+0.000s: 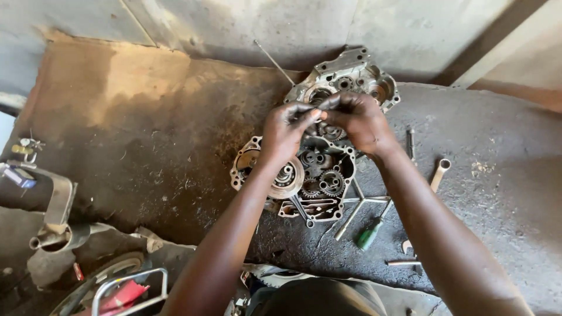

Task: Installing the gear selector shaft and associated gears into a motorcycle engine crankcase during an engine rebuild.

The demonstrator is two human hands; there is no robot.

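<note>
Engine crankcase half (pixel 310 175), gears exposed, lies on the oil-stained floor with a second casing half (pixel 351 76) just beyond it. My left hand (pixel 287 129) and right hand (pixel 357 120) meet directly above the crankcase, fingertips pinched together on something too small to make out. Just right of the crankcase lie a Y-shaped socket wrench (pixel 358 202), a green-handled screwdriver (pixel 370 234) and a ring spanner (pixel 439 174). Well left of it, a motorcycle footrest bracket (pixel 55 205) sits beside a red-framed part (pixel 126 292).
</note>
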